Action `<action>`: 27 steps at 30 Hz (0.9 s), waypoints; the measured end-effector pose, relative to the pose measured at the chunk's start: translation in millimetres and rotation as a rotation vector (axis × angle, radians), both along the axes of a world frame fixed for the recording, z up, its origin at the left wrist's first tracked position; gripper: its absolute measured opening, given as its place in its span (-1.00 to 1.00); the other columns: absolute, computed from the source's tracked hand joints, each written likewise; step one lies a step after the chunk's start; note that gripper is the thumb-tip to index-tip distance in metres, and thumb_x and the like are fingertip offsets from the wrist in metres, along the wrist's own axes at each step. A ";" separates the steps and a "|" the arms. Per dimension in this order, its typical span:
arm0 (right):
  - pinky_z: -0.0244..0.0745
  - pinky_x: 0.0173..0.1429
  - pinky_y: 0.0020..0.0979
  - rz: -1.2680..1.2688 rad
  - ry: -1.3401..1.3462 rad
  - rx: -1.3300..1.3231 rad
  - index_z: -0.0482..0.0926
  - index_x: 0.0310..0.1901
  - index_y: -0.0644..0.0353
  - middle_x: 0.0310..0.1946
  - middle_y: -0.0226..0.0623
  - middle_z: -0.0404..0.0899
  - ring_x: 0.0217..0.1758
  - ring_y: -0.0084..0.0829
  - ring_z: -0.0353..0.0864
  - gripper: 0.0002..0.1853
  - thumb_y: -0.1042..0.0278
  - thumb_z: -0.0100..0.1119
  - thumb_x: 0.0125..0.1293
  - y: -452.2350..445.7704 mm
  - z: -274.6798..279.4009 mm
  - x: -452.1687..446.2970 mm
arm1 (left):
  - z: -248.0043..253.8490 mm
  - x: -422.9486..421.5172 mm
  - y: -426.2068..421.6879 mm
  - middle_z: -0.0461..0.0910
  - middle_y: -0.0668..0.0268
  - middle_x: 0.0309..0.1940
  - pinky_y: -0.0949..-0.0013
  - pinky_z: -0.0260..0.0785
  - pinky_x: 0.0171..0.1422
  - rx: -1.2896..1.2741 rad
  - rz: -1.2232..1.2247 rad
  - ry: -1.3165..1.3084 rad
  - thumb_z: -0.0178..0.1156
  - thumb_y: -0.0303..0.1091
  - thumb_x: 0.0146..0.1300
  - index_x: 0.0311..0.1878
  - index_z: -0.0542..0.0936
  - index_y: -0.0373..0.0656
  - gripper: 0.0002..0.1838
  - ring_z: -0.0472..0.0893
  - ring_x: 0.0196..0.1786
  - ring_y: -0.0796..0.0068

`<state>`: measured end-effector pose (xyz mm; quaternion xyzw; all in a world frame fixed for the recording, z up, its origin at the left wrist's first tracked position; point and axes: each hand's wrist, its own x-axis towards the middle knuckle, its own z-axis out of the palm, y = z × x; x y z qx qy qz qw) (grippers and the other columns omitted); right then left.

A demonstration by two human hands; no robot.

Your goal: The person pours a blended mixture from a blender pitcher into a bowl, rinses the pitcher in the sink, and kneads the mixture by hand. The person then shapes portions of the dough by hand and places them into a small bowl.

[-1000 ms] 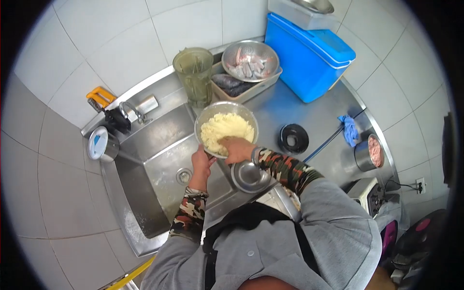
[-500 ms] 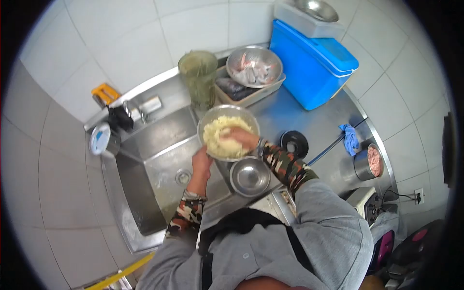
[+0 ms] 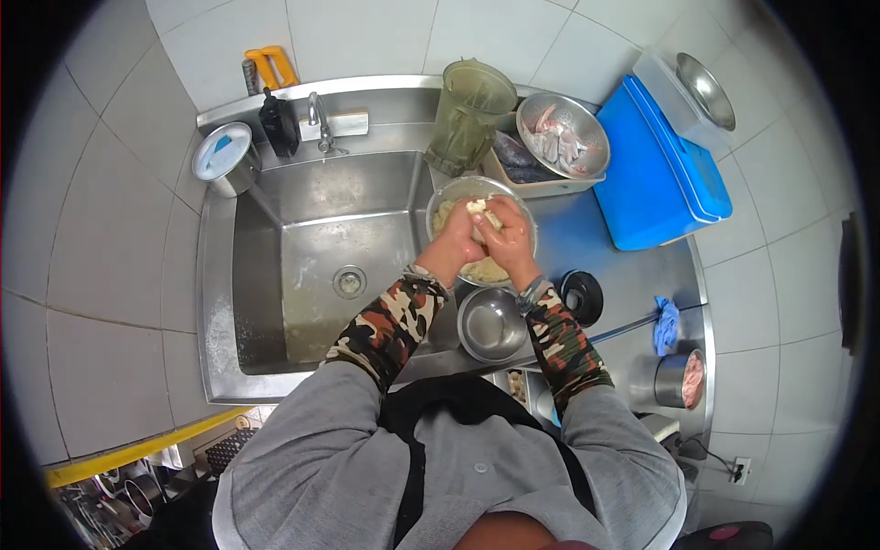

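Mash of a pale yellow colour lies in a metal bowl, set on the steel worktop just right of the sink. Over this bowl the left hand and right hand come together on a pale yellow lump. Each grip is nearly closed, fingers curled round the lump, which shows between them; how firmly they press I cannot tell. A smaller metal bowl stands just beside the first, on the person's side, with a black ring-shaped object to its right. Behind, toward the wall, a greenish jug stands next to a tray of dark fish, a metal basin of pale pieces resting over it. A blue cooler stands to the right of these.
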<state>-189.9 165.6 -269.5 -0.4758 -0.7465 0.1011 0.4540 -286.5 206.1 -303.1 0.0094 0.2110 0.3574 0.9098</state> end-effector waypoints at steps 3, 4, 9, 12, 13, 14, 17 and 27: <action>0.47 0.03 -0.24 -0.107 -0.033 0.143 0.65 -0.13 0.21 -0.11 -0.07 0.57 -0.03 -0.05 0.55 -0.71 0.30 0.31 0.10 -5.9 2.4 -4.0 | -15.0 14.4 9.9 0.53 0.21 -0.04 0.02 0.38 0.19 0.049 0.000 -0.110 -0.12 -0.03 0.31 -0.10 0.52 -0.07 -0.64 0.54 0.04 0.22; 0.46 0.05 -0.23 -0.088 -0.120 0.197 0.65 -0.12 0.18 -0.09 -0.09 0.56 -0.01 -0.06 0.54 -0.71 0.34 0.29 0.10 -4.5 1.3 -2.3 | -24.5 18.5 13.9 0.54 0.21 -0.05 0.04 0.39 0.18 0.071 0.001 -0.157 -0.12 -0.05 0.32 -0.11 0.52 -0.06 -0.65 0.55 0.03 0.22; 0.47 0.05 -0.22 0.002 -0.268 0.241 0.65 -0.12 0.14 -0.09 -0.13 0.55 -0.01 -0.11 0.54 -0.72 0.44 0.24 0.07 -2.1 -1.2 -1.2 | -46.4 18.5 16.4 0.56 0.20 -0.12 0.09 0.44 0.14 0.063 -0.045 -0.243 -0.12 -0.08 0.35 -0.17 0.53 -0.05 -0.69 0.58 -0.05 0.24; 0.48 0.01 -0.22 0.070 -0.276 0.198 0.65 -0.15 0.15 -0.15 -0.14 0.56 -0.05 -0.12 0.55 -0.73 0.46 0.23 0.05 2.3 -3.8 -3.8 | -41.9 6.9 10.2 0.59 0.26 -0.20 0.08 0.39 0.18 -0.004 -0.034 -0.243 -0.06 -0.01 0.30 -0.21 0.56 -0.02 -0.67 0.58 -0.06 0.29; 0.48 -0.02 -0.21 0.046 -0.304 0.179 0.65 -0.18 0.15 -0.17 -0.15 0.56 -0.07 -0.12 0.55 -0.76 0.47 0.23 0.05 1.2 -3.1 -5.9 | -36.7 0.5 9.3 0.59 0.26 -0.20 0.08 0.39 0.18 -0.015 -0.014 -0.241 -0.06 -0.01 0.30 -0.21 0.56 -0.02 -0.67 0.58 -0.06 0.29; 0.48 -0.04 -0.20 0.024 -0.332 0.156 0.65 -0.21 0.16 -0.20 -0.15 0.56 -0.10 -0.12 0.55 -0.78 0.48 0.22 0.05 -0.1 -2.8 -8.8 | -26.3 -5.6 6.6 0.59 0.25 -0.20 0.10 0.43 0.13 -0.031 -0.047 -0.243 -0.09 -0.06 0.32 -0.22 0.55 -0.04 -0.69 0.59 -0.09 0.30; 0.48 -0.06 -0.18 0.034 -0.331 0.206 0.64 -0.24 0.18 -0.23 -0.14 0.57 -0.12 -0.11 0.55 -0.81 0.48 0.22 0.05 6.6 -1.9 -9.8 | -41.6 4.4 11.3 0.59 0.24 -0.22 0.13 0.46 0.07 -0.015 -0.039 -0.289 -0.12 -0.13 0.34 -0.24 0.53 -0.09 -0.71 0.59 -0.14 0.31; 0.48 -0.01 -0.17 -0.053 -0.381 0.220 0.60 -0.24 0.23 -0.23 -0.09 0.57 -0.13 -0.06 0.55 -0.82 0.49 0.24 0.06 12.0 -31.5 -4.7 | -68.0 13.0 17.7 0.58 0.12 -0.18 0.04 0.45 0.11 -0.021 -0.068 -0.212 -0.23 -0.23 0.29 -0.16 0.52 -0.19 -0.66 0.60 -0.09 0.17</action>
